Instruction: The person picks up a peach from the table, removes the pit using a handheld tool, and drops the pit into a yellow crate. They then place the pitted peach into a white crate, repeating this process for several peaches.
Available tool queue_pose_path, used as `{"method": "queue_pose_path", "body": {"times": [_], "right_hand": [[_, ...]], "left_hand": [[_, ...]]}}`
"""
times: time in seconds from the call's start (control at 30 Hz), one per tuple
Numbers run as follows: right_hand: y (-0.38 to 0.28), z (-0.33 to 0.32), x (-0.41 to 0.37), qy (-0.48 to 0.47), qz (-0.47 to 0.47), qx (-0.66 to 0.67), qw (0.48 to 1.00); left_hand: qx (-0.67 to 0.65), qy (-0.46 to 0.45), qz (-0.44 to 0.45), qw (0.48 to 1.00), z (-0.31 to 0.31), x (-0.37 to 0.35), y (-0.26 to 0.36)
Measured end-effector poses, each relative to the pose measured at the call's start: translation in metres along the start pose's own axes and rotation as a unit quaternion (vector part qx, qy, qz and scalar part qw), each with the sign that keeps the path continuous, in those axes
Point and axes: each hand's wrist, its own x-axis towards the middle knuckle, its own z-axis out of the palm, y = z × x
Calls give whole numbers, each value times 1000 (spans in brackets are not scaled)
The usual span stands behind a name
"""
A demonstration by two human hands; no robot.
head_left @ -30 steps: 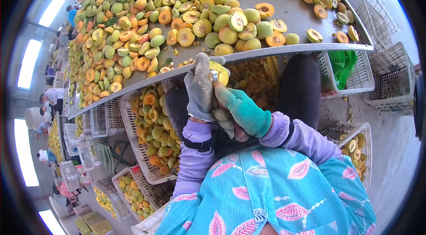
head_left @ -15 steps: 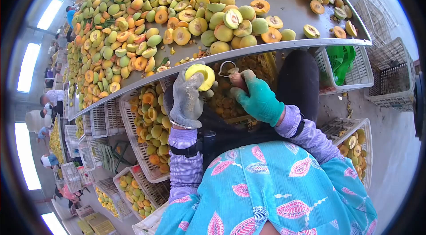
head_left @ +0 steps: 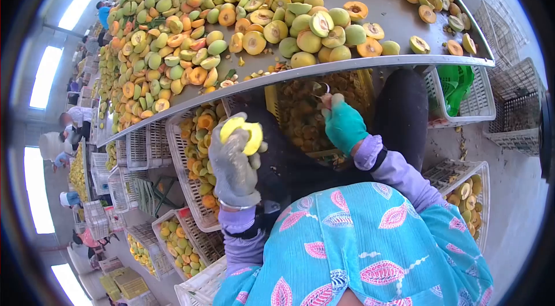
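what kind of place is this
Likely a fruit-processing hall: a long grey metal table heaped with green and orange halved fruit, white plastic lattice crates of fruit halves beneath, other people at work behind.

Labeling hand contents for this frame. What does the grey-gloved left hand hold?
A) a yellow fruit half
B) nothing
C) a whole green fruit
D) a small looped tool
A: the left hand is closed around a yellow fruit half, while the teal-gloved right hand pinches the looped tool.
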Motion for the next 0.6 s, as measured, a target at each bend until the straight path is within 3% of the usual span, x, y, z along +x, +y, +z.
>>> {"method": "queue_pose_path", "body": {"times": [0.03,0.07,0.1,0.13,0.2,0.27,0.33,0.37,0.43,0.47,0.53,0.6], "right_hand": [[3,-6,-1,-36,53,-39,997],[5,-14,-5,-38,45,-34,998],[6,-20,-7,-70,62,-16,996],[4,-22,-4,-100,78,0,992],[-1,-23,2,-79,57,38,995],[-8,-30,9,-61,41,66,995],[-22,-38,18,-65,6,68,996],[-24,-40,21,-52,16,91,994],[-31,-53,27,-25,14,92,995],[-34,-57,29,-7,9,99,995],[-41,-57,37,16,-4,125,992],[-51,-47,46,34,-29,155,987]], "left_hand": [[45,-2,20,999,-30,3,2],[186,4,5,983,-61,13,-1],[448,-20,104,888,-96,36,-13],[671,-40,193,715,-117,56,-21],[630,-72,215,743,-72,96,15],[556,-66,193,806,-8,148,34],[589,-13,358,725,40,223,10],[586,-20,362,725,54,241,3],[765,-165,315,537,79,263,-4],[764,-170,318,536,85,266,-3],[800,-239,231,500,74,264,1],[805,-262,173,502,55,264,2]]}}
